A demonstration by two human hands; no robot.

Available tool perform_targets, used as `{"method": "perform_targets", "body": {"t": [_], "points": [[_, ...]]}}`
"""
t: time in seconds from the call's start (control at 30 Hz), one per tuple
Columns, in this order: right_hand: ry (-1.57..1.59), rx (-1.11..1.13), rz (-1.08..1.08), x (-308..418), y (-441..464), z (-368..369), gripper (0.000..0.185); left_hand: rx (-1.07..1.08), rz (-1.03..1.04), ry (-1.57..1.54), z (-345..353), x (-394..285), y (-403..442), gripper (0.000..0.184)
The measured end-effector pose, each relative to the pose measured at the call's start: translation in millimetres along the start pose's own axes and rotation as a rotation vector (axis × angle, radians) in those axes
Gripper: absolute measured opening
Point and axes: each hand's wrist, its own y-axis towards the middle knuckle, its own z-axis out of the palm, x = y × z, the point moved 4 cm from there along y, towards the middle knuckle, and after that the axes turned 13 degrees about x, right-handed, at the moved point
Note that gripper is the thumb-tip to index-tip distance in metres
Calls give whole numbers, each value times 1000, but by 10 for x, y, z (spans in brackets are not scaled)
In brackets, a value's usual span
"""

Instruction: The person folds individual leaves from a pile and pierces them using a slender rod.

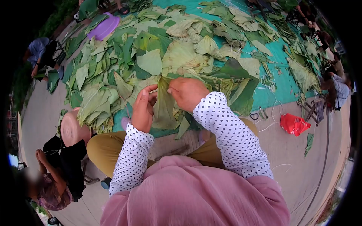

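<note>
A large green leaf [164, 109] hangs folded between my two hands, its gathered top near their fingertips. My right hand [188, 93] is closed in a pinch on the top of this leaf, with its back facing up. On the left side of the leaf, my left hand [144, 107] has its fingers bent and apart, the fingertips close to the leaf's edge; whether they grip it cannot be made out. Behind my hands a big pile of green and yellowish leaves [184, 56] spreads over a teal sheet [269, 94].
A purple basin [104, 27] stands at the upper left, a pink tub [74, 128] at the left. A red bag [295, 124] and white string [277, 107] lie on the right. Seated people [51, 184] are at both sides. My knees flank the pile's near edge.
</note>
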Motion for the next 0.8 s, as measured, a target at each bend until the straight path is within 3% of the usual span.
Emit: {"method": "perform_targets", "body": {"t": [0.17, 0.37, 0.43, 0.47, 0.53, 0.57, 0.63, 0.8], "points": [[-29, 89, 1, -7, 3, 125, 16, -21, -153, 156, -164, 189, -15, 12], [-57, 158, -37, -7, -28, 130, 23, -101, -108, 147, -157, 250, 9, 7], [-7, -79, -125, 70, -81, 33, 32, -110, -106, 221, -228, 253, 29, 9], [-7, -77, -122, 118, -99, -6, 32, -116, -102, 299, -251, 249, 36, 10], [309, 40, -43, 161, -119, -70, 39, -98, -10, 369, -192, 254, 60, 10], [309, 39, -31, 149, -119, -39, 39, -81, 83, 440, -131, 230, 68, 11], [154, -54, 21, 93, -120, 7, 34, -66, 56, 529, -31, 203, 103, 12], [201, -142, 90, -229, -165, 14, 26, -102, 112, 787, 58, 133, 146, 8]]}}
